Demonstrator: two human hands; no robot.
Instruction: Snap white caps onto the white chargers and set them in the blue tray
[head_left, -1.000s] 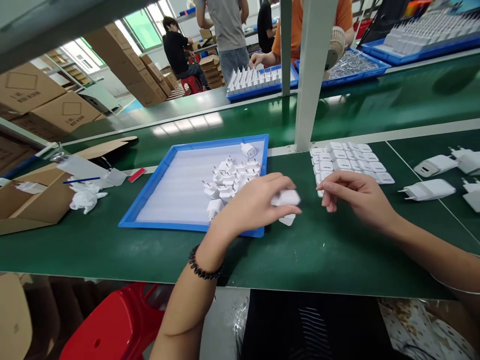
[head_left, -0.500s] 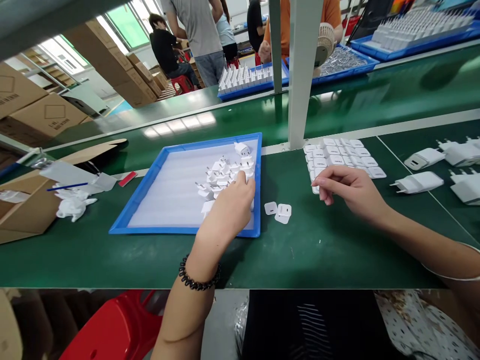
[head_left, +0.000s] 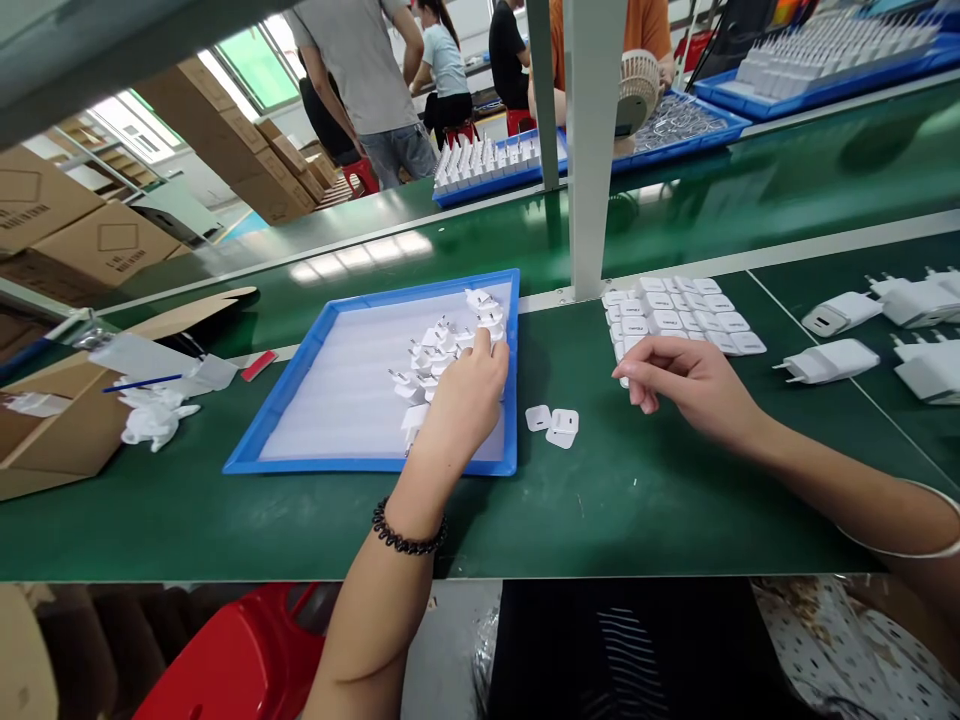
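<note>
Bench (head_left: 637, 530) front free; post (head_left: 589, 150) blks rear; wht pcs (head_left: 564, 421) nr tray (head_left: 513, 400).

Left hand (head_left: 469, 390) at plugs (head_left: 408, 388) in tray (head_left: 315, 466); right hand (head_left: 690, 385) near white pieces (head_left: 665, 320)

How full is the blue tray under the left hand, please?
Partly full: in the blue tray, white plugs cluster toward the right, while white liner shows at left.

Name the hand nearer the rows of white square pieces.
Right: the right hand is at the near edge of the white pieces; the left hand is over the blue tray, farther left.
</note>
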